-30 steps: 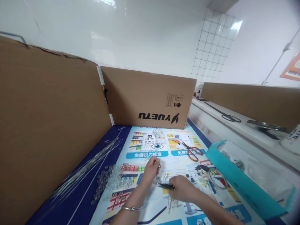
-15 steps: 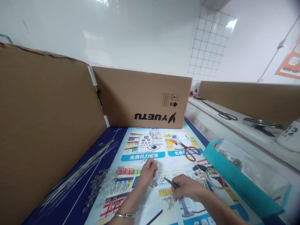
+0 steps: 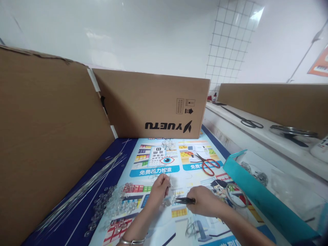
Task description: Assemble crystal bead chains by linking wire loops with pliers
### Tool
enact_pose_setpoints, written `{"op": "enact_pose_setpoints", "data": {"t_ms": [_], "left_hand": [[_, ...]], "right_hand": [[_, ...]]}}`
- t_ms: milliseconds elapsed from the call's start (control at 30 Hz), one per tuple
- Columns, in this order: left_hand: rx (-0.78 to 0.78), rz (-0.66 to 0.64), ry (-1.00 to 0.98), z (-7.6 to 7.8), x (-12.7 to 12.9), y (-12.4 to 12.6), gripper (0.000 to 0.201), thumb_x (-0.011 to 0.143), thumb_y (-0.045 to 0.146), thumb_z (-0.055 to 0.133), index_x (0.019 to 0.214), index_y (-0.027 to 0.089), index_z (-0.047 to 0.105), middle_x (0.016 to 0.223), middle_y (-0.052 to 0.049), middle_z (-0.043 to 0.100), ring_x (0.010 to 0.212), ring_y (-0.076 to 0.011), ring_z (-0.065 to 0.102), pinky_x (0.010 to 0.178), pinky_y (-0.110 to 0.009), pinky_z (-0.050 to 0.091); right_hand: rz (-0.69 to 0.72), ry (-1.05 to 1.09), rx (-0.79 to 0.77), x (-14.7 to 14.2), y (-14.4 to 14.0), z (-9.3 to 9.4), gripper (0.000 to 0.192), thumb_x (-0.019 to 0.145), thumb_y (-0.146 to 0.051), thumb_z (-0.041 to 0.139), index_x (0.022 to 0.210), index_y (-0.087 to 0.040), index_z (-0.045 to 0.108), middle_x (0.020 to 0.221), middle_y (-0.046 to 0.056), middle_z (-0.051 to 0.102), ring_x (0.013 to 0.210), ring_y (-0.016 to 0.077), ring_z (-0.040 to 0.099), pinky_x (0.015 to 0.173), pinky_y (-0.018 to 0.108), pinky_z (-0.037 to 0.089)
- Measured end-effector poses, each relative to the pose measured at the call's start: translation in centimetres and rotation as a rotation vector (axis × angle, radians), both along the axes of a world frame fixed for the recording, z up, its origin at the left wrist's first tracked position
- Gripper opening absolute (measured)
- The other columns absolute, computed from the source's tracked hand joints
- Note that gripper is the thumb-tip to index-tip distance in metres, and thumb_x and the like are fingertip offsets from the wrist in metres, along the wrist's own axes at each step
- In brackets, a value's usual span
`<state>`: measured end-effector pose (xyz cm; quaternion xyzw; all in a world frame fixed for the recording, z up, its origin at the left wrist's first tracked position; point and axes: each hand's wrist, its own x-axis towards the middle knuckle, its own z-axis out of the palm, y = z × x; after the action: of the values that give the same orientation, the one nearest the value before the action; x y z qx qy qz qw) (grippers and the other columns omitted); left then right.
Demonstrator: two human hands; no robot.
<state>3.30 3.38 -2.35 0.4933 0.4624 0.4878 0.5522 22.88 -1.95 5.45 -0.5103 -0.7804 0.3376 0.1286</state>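
Observation:
My left hand [image 3: 161,187], with a bracelet at the wrist, pinches a fine wire that barely shows. Clear beads [image 3: 167,202] hang in a small cluster just below those fingers. My right hand [image 3: 203,201] is wrapped round dark pliers [image 3: 182,200]; their slim jaws are parted and point left, close beside the beads. Whether the jaw tips touch the wire cannot be made out. A small tangle of bent wire [image 3: 191,228] lies on the printed sheet below the pliers.
Loose clear beads [image 3: 112,205] spread at the left, beside a bundle of straight wires [image 3: 84,191]. Red-handled scissors [image 3: 208,165], a ring-shaped coil [image 3: 237,195] and a teal box [image 3: 266,201] stand to the right. Cardboard panels [image 3: 151,102] rise behind and at the left.
The pliers have swung from a slanted, closed pose to nearly level with jaws parted, nearer the beads. My left hand has hardly moved; the view has shifted slightly.

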Motion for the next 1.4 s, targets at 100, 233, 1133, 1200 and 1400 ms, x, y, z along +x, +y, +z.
{"op": "enact_pose_setpoints", "data": {"t_ms": [100,233,1133,1200,1400], "left_hand": [[-0.010,-0.007,-0.008,0.2,0.0,-0.2,0.023,0.082,0.041,0.048,0.070,0.021,0.046,0.052,0.008,0.044,0.036,-0.0052,0.032,0.036,-0.016,0.022],[-0.018,-0.025,-0.017,0.5,0.0,-0.2,0.024,0.082,0.041,0.049,0.069,0.021,0.046,0.050,0.008,0.042,0.037,-0.0057,0.032,0.036,-0.017,0.022],[-0.103,-0.063,-0.090,0.8,0.2,0.3,0.037,0.074,0.054,0.056,0.065,0.022,0.041,0.049,0.010,0.034,0.034,-0.0050,0.025,0.033,-0.017,0.016],[-0.104,-0.064,-0.094,0.9,0.2,0.3,0.035,0.075,0.052,0.056,0.066,0.022,0.042,0.050,0.010,0.035,0.035,-0.0049,0.024,0.034,-0.017,0.016],[-0.095,-0.076,-0.121,1.3,0.3,0.0,0.030,0.077,0.046,0.056,0.067,0.021,0.042,0.053,0.009,0.037,0.036,-0.0047,0.023,0.034,-0.018,0.015]], "right_hand": [[-0.016,0.003,0.005,0.1,0.6,-0.3,0.015,0.067,-0.022,0.053,0.053,-0.016,0.052,0.048,-0.005,0.037,0.050,0.0088,0.037,0.046,0.021,0.021],[-0.052,0.049,0.002,-0.3,1.7,-1.3,0.014,0.070,-0.023,0.052,0.061,-0.016,0.059,0.051,-0.005,0.044,0.050,0.0089,0.040,0.044,0.018,0.025],[0.227,0.215,0.502,-2.2,5.8,-2.7,0.031,0.064,-0.001,0.049,0.081,-0.022,0.063,0.082,0.002,0.062,0.083,0.0174,0.054,0.078,0.030,0.040],[0.273,0.210,0.586,-2.1,5.6,-2.5,0.031,0.066,-0.002,0.049,0.085,-0.022,0.062,0.084,0.003,0.062,0.083,0.0180,0.052,0.079,0.033,0.039],[0.388,0.156,0.849,-2.1,4.9,-1.2,0.026,0.074,-0.001,0.044,0.086,-0.019,0.057,0.082,0.004,0.060,0.077,0.0172,0.049,0.072,0.034,0.038]]}}
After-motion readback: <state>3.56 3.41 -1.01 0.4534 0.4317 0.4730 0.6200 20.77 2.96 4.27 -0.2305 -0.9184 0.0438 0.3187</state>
